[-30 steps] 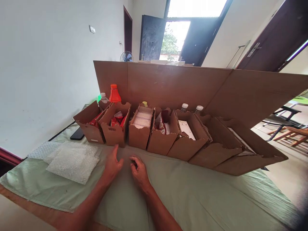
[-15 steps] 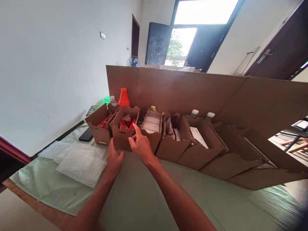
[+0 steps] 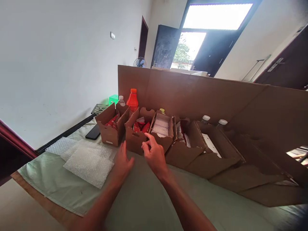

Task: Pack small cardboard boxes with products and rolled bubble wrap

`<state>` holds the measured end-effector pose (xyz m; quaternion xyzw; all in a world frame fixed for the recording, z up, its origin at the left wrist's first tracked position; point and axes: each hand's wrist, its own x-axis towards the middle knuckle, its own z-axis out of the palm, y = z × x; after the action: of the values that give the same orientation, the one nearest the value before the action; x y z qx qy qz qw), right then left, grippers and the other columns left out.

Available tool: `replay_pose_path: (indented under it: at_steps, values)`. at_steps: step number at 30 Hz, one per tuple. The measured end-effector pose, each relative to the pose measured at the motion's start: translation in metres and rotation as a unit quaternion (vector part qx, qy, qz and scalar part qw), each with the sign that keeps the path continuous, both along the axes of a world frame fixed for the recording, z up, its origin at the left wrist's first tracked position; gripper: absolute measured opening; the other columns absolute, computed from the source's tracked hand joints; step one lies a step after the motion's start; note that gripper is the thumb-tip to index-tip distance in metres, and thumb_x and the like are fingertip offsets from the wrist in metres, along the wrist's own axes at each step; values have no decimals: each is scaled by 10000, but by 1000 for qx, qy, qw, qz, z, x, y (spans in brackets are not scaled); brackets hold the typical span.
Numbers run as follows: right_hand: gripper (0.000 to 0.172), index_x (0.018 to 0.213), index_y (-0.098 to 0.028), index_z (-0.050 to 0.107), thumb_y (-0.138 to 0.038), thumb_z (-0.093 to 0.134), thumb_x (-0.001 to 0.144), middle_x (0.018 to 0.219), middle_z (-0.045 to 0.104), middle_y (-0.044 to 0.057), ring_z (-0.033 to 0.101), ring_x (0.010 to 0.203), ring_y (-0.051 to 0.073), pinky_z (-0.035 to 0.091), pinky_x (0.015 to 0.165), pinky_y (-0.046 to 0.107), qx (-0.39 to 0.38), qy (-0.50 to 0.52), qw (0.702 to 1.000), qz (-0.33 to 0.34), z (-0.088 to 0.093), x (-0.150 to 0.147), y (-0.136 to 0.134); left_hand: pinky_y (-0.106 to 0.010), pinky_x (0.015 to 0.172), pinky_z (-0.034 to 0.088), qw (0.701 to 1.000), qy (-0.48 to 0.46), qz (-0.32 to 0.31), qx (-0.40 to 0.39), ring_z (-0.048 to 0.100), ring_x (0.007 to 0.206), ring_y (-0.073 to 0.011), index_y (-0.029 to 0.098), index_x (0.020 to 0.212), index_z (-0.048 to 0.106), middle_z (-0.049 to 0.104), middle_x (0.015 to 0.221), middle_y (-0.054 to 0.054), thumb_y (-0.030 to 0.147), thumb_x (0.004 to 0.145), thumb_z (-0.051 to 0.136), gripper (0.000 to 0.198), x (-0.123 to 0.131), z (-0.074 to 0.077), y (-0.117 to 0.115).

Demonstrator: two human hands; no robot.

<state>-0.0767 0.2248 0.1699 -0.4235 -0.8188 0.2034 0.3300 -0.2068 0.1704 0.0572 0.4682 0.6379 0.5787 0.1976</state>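
Note:
A row of open cardboard boxes stands before me. My left hand [image 3: 124, 163], slightly blurred, hovers in front of the gap between the leftmost box [image 3: 112, 136] and the second box [image 3: 134, 141]. Its fingers are stretched and the thumb is apart, with nothing held. At the second box's front right corner is my right hand [image 3: 155, 155], index finger extended and thumb apart; whether it touches the cardboard I cannot tell. Red packets [image 3: 141, 126] lie inside the second box. Folded bubble wrap [image 3: 160, 127] fills the third.
Bubble wrap sheets [image 3: 89, 163] lie on the green cloth [image 3: 139, 199] at left, near a black phone [image 3: 93, 132]. An orange-red bottle [image 3: 132, 100] stands behind the boxes. A tall cardboard panel [image 3: 183, 93] rises at the back.
My view has turned slightly left, so everything sits further right. The second box has moved away from the leftmost one, leaving a wider gap. My left hand has drawn back from its front.

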Motion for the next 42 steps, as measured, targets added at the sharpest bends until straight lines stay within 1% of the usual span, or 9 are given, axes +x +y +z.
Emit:
replay_pose_path:
  at_steps: [6, 10, 15, 19, 26, 29, 35, 38, 42]
  values:
    - [493, 1431, -256, 494, -192, 499, 942, 915, 768, 10, 704, 838, 182, 451, 724, 258, 25, -97, 986, 136, 24, -57, -22, -581, 1047, 491, 991, 127, 45, -7, 539, 1338, -341, 213, 1310, 615, 555, 1454, -161, 194, 848, 551, 466, 16, -50, -102]
    - [661, 1536, -223, 358, -211, 572, 911, 1043, 774, 100, 719, 949, 271, 470, 759, 317, 10, -211, 970, 124, 35, -120, -6, -482, 965, 578, 962, 258, 65, 65, 605, 1270, -304, 218, 1235, 645, 613, 1387, -157, 129, 861, 544, 397, 16, -85, -143]
    - [246, 1116, -184, 713, -213, 540, 942, 995, 781, 118, 728, 912, 241, 455, 706, 267, -30, -199, 975, 93, 22, -152, 20, -388, 938, 598, 947, 293, 79, 108, 633, 1233, -256, 218, 1221, 643, 650, 1327, -139, 101, 876, 536, 380, 13, -92, -143]
    - [258, 1020, -206, 739, -234, 484, 988, 910, 784, 75, 720, 854, 204, 434, 679, 244, -32, -153, 985, 78, 21, -146, 24, -440, 1011, 541, 966, 198, 129, 106, 593, 1280, -260, 233, 1251, 619, 638, 1344, -130, 138, 926, 469, 371, 21, -93, -139]
    - [240, 969, -203, 711, -193, 473, 989, 827, 759, 45, 698, 780, 176, 434, 676, 233, -6, -58, 996, 71, 72, -137, 10, -510, 1122, 420, 990, -43, 127, 44, 543, 1337, -302, 277, 1406, 538, 586, 1437, -110, 273, 909, 572, 499, 25, -96, -145]
    - [237, 811, -199, 680, -210, 505, 971, 738, 729, 19, 673, 692, 152, 427, 636, 221, -2, -34, 995, 94, 95, -114, -12, -502, 1124, 413, 965, -227, 126, 47, 555, 1323, -322, 260, 1353, 582, 593, 1425, -125, 363, 842, 685, 531, 19, -86, -142]
    - [286, 715, -189, 645, -240, 503, 958, 625, 649, -21, 586, 567, 101, 420, 572, 201, -48, 58, 975, 209, 110, -4, -70, -463, 1075, 482, 831, -542, 69, 109, 635, 1228, -266, 290, 1302, 609, 681, 1305, -88, 467, 825, 667, 512, -13, -49, -146]
    - [239, 948, -199, 739, -286, 517, 961, 674, 677, -5, 611, 613, 123, 467, 612, 224, -108, 66, 962, 241, 94, 67, -80, -473, 1068, 495, 837, -538, 40, 91, 607, 1266, -283, 298, 1164, 705, 729, 1220, -74, 463, 871, 618, 348, -15, -36, -153]
    - [249, 991, -223, 777, -366, 584, 924, 792, 741, 39, 657, 688, 163, 520, 668, 264, -188, 96, 962, 175, 47, 161, -77, -478, 1099, 477, 882, -469, 31, 46, 548, 1335, -321, 270, 1078, 751, 746, 1190, -62, 499, 867, 626, 336, 23, -28, -161]
